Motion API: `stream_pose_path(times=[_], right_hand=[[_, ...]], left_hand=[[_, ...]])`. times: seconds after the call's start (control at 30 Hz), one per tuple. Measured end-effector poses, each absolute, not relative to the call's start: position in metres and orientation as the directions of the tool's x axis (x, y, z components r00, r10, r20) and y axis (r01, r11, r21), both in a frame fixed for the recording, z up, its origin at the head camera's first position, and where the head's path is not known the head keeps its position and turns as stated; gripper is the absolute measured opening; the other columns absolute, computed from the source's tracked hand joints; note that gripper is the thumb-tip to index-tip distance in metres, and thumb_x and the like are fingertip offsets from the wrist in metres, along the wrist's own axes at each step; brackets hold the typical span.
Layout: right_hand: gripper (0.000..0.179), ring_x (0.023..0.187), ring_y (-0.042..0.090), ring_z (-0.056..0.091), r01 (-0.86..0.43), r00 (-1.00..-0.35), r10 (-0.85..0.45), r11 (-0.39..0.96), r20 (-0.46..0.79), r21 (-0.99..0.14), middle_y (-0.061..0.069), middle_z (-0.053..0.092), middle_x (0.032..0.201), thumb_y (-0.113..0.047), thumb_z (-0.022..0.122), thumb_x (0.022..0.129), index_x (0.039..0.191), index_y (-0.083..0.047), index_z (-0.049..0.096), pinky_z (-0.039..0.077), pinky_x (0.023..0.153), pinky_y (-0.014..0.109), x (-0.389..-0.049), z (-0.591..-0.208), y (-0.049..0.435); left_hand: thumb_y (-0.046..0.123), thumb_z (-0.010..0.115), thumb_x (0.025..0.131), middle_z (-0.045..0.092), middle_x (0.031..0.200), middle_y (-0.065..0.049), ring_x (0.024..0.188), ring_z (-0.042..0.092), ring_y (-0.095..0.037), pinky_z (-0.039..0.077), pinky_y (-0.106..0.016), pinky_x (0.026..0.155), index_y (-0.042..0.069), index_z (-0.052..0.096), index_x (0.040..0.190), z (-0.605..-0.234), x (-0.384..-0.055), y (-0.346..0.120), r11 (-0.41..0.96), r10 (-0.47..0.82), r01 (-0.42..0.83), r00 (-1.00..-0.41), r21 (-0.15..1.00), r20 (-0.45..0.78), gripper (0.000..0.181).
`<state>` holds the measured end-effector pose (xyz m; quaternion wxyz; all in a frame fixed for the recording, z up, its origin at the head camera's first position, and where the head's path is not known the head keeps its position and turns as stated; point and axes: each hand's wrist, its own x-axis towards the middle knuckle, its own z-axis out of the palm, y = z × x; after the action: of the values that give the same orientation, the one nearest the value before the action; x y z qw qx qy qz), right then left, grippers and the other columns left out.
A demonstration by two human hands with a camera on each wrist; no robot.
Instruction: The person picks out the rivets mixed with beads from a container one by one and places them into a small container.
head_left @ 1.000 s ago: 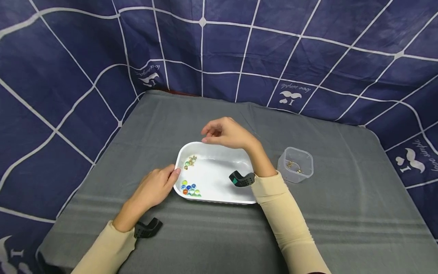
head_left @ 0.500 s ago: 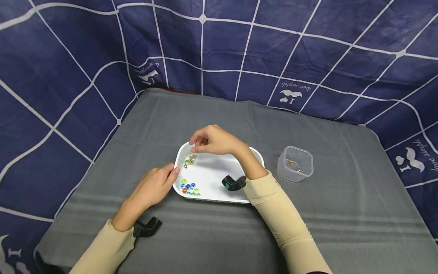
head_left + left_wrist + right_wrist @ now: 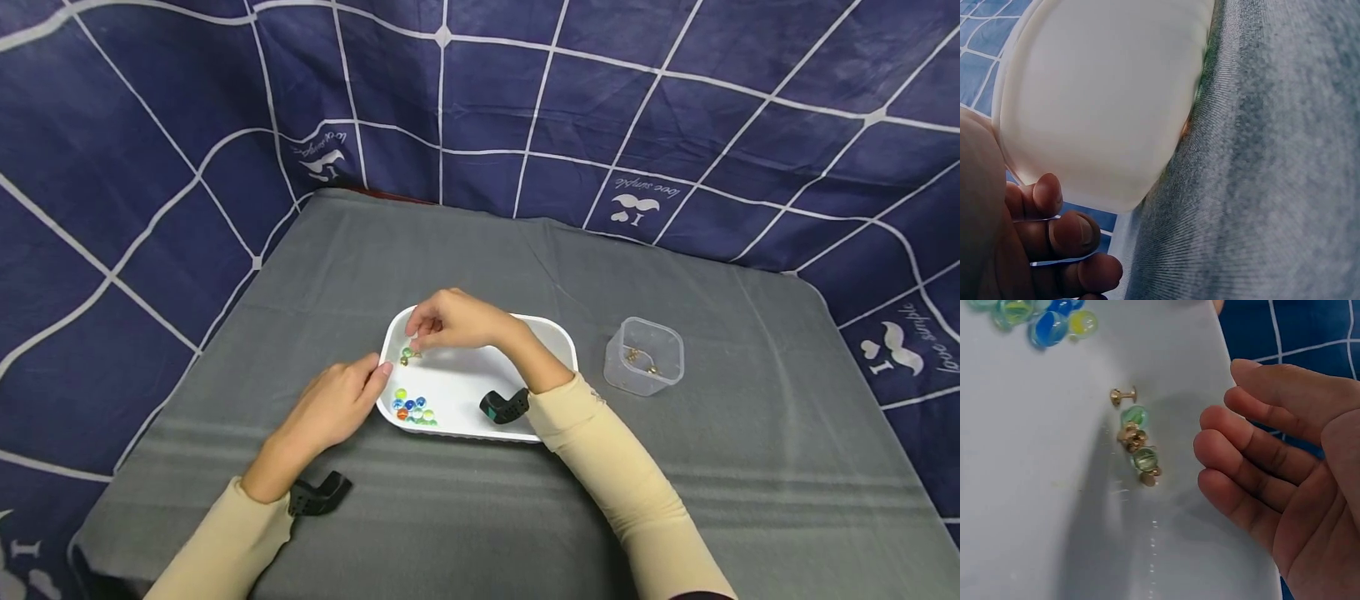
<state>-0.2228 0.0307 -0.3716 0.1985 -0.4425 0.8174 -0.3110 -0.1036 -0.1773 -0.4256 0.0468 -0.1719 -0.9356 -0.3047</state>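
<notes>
A white rectangular tray (image 3: 465,379) lies on the grey cloth. My left hand (image 3: 330,408) grips its left end, thumb at the rim; in the left wrist view the other fingers (image 3: 1072,234) curl beside the tray's outer wall. Over the tray's far left corner, my right hand (image 3: 461,321) hovers with bent fingers, holding nothing. Close by the fingertips, the right wrist view shows small gold studs (image 3: 1124,395) with flat heads, clustered with green glass marbles (image 3: 1135,416). More marbles (image 3: 410,405), blue, yellow, orange and green, gather in the tray's near left corner.
Right of the tray stands a clear plastic box (image 3: 637,383) with several gold studs inside. A dark blue curtain (image 3: 495,100) with white lines hangs behind and along the left of the cloth-covered table (image 3: 750,433). Each wrist carries a black camera mount.
My right hand has moved left and nearer, from above the tray's far rim down over the studs in the far left corner. The left hand keeps its grip on the tray.
</notes>
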Motion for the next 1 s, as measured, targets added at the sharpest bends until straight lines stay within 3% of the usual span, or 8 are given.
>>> stream_pose_path(times=[0.37, 0.7, 1.0], right_hand=[[0.017, 0.068, 0.006, 0.061, -0.569, -0.505, -0.854, 0.438, -0.125, -0.696, -0.002, 0.070, 0.077, -0.011, 0.076, 0.088, 0.101, -0.002, 0.072, 0.049, 0.067, 0.021, -0.223, -0.391, 0.020], [0.010, 0.063, 0.002, 0.055, -0.593, -0.486, -0.868, 0.414, -0.103, -0.691, -0.004, 0.067, 0.071, -0.010, 0.076, 0.087, 0.096, -0.004, 0.074, 0.045, 0.063, 0.018, -0.221, -0.401, 0.012], [0.008, 0.063, 0.001, 0.056, -0.617, -0.474, -0.872, 0.425, -0.119, -0.662, -0.008, 0.066, 0.070, -0.013, 0.077, 0.087, 0.093, -0.008, 0.075, 0.043, 0.068, 0.018, -0.221, -0.402, 0.009]], left_hand=[[0.024, 0.047, 0.105, 0.038, 0.059, 0.004, 0.052, 0.039, -0.014, 0.030, -0.032, 0.047, 0.013, 0.049, 0.078, -0.425, -0.103, -0.178, 0.752, 0.299, 0.357, -0.934, 0.554, 0.196, 0.030], [0.024, 0.046, 0.106, 0.037, 0.059, 0.004, 0.051, 0.037, -0.014, 0.028, -0.032, 0.047, 0.013, 0.049, 0.078, -0.425, -0.102, -0.178, 0.756, 0.298, 0.348, -0.937, 0.554, 0.183, 0.030], [0.025, 0.047, 0.106, 0.036, 0.059, 0.004, 0.051, 0.037, -0.014, 0.028, -0.032, 0.047, 0.013, 0.047, 0.076, -0.426, -0.103, -0.178, 0.758, 0.296, 0.351, -0.936, 0.550, 0.189, 0.031]])
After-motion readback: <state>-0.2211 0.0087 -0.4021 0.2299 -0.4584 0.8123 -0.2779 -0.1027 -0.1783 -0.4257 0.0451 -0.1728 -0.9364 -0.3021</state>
